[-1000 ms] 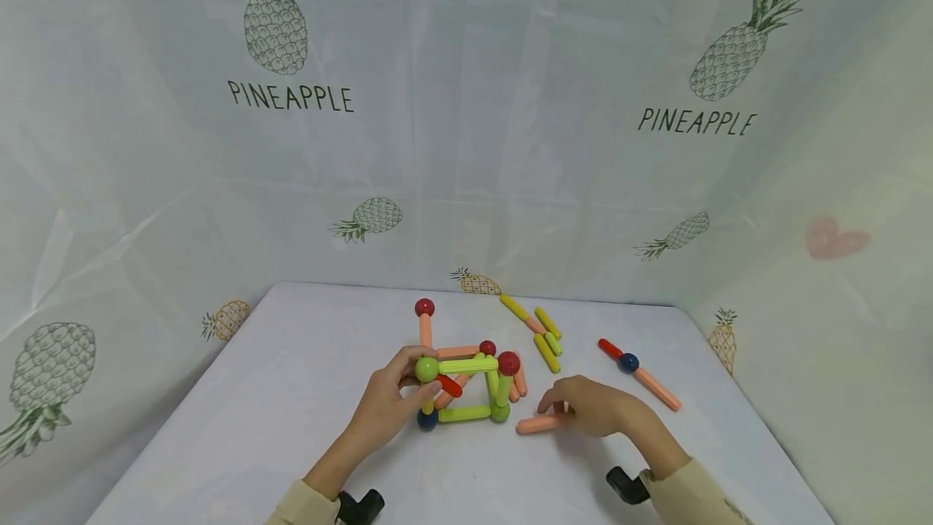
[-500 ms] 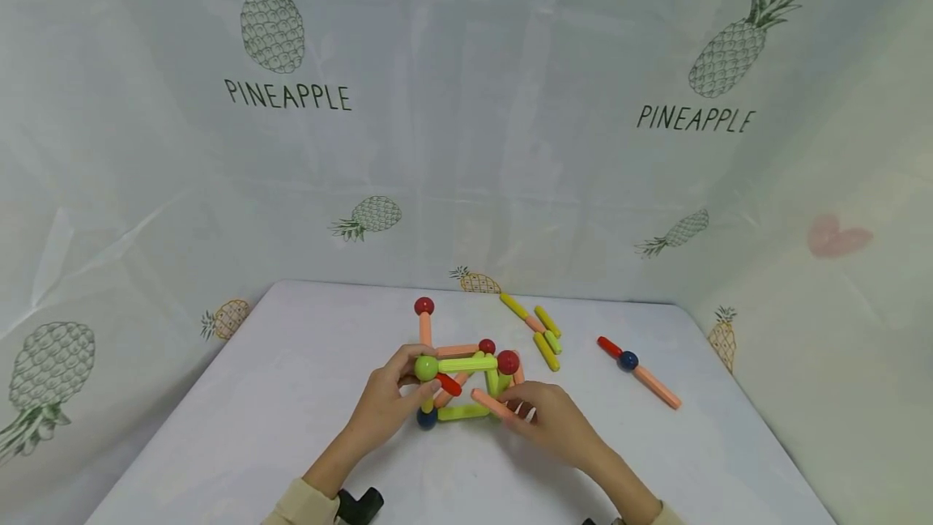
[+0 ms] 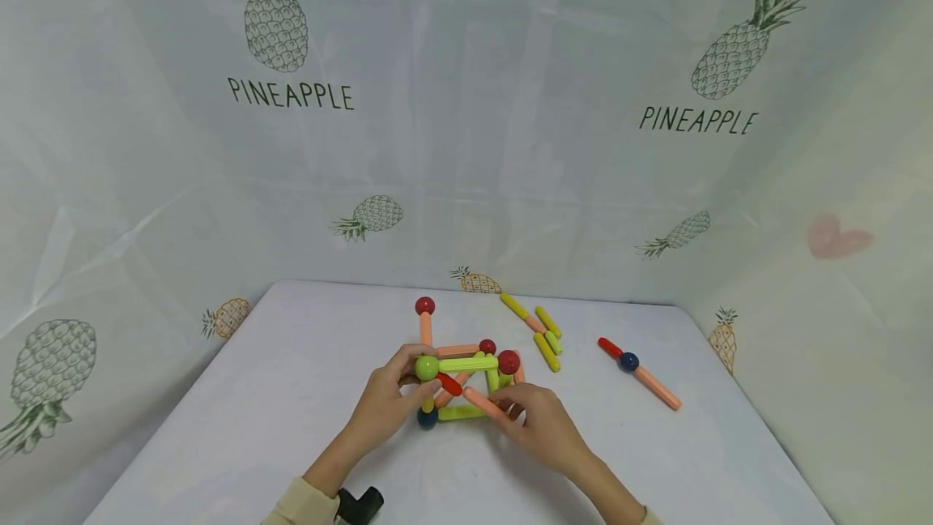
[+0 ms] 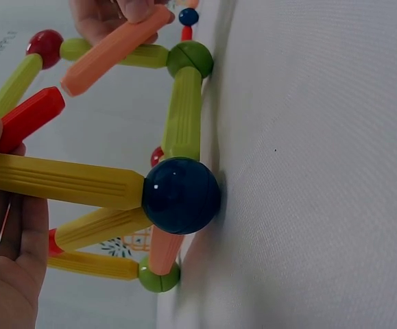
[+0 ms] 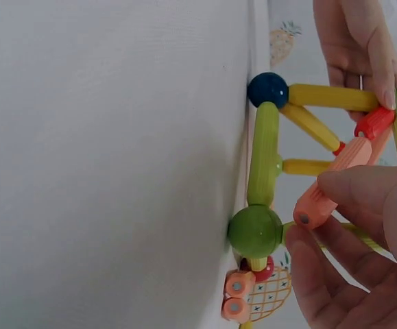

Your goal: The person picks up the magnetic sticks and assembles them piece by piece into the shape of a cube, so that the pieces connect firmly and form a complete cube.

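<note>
A frame of magnetic sticks and balls stands on the table, with a blue ball [image 4: 181,195] and a green ball [image 5: 255,231] at its near bottom corners. At its upper left my left hand [image 3: 394,397] grips the frame by a light green ball [image 3: 427,368], thumb on a short red stick [image 4: 33,118] that slants inward from there. My right hand [image 3: 550,428] pinches a salmon stick [image 4: 119,49] between thumb and fingers in front of the frame. That stick's far end is right at the red stick's free end, roughly in line with it.
Several loose yellow, green and salmon sticks [image 3: 547,352] lie behind the frame to the right. Farther right is a blue ball [image 3: 628,361] with a red and a salmon stick attached. A salmon stick with a red ball [image 3: 424,305] rises at the back left.
My right hand has picked the salmon stick up from the table and brought it left to the red stick's end. The left hand has stayed on the frame.
</note>
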